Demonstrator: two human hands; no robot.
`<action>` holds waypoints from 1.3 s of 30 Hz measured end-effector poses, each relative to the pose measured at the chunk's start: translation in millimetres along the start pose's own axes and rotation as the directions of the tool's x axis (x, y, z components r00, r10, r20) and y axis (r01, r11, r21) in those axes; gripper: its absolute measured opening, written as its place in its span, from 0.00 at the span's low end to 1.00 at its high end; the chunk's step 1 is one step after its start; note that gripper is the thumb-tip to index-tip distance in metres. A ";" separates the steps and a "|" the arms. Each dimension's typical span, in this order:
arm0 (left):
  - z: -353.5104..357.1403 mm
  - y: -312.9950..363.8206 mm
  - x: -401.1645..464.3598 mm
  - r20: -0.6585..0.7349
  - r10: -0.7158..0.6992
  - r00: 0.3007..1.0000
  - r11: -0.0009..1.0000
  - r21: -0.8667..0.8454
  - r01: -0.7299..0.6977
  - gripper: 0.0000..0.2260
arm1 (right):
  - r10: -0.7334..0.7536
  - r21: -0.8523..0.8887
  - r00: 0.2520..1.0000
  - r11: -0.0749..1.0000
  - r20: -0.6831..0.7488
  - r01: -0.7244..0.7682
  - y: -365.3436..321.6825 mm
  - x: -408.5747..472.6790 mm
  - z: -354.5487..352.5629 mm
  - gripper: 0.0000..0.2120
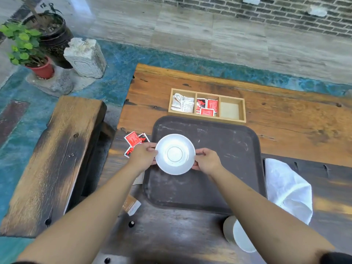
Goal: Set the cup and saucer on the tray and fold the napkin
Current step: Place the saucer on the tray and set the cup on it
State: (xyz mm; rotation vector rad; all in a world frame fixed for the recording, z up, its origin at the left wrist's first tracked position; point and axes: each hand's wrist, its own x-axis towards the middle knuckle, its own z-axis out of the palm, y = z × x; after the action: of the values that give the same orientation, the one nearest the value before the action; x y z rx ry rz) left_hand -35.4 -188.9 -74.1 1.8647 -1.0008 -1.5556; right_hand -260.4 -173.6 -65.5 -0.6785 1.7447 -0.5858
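A white saucer [175, 154] is over the left part of the dark brown tray [228, 149]. My left hand [143, 156] grips its left rim and my right hand [206, 161] grips its right rim. Whether the saucer rests on the tray or hovers just above it, I cannot tell. A white cup [239, 235] stands on the table near the tray's front right corner, partly hidden by my right forearm. The crumpled white napkin [287, 189] lies on the table right of the tray.
A three-part wooden box [207, 106] with white and red sachets sits behind the tray. Red sachets [135, 139] lie loose left of the tray, and a brown and white packet [131, 205] near its front left corner. A wooden bench [55, 162] stands left of the table.
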 end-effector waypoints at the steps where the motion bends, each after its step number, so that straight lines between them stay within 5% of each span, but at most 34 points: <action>1: 0.4 2.4 5.9 0.005 -0.003 1.000 1.000 -0.002 0.003 0.12 | 0.002 -0.004 1.000 1.000 -0.005 -0.002 -2.6 6.5 0.8 0.10; 23: 14.9 1.0 58.5 -0.006 0.080 0.997 0.975 0.208 -0.077 0.23 | 0.028 0.005 1.000 1.000 -0.002 -0.028 -22.0 64.5 11.1 0.05; 32: 12.5 -2.0 42.0 -0.029 0.115 0.993 0.971 0.215 -0.107 0.13 | 0.026 -0.070 0.999 0.997 0.030 -0.024 -15.6 47.5 -2.6 0.04; 39: 34.4 -5.0 -9.8 0.121 0.169 0.978 0.884 0.420 -0.205 0.05 | -0.025 -0.187 0.995 0.981 0.101 0.044 12.2 7.7 -31.5 0.08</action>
State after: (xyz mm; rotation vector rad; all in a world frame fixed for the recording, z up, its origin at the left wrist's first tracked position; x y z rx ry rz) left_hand -68.6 -175.7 -79.5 1.9206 -1.6224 -1.3823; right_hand -294.2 -168.9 -71.0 -0.8574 1.7129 -0.4064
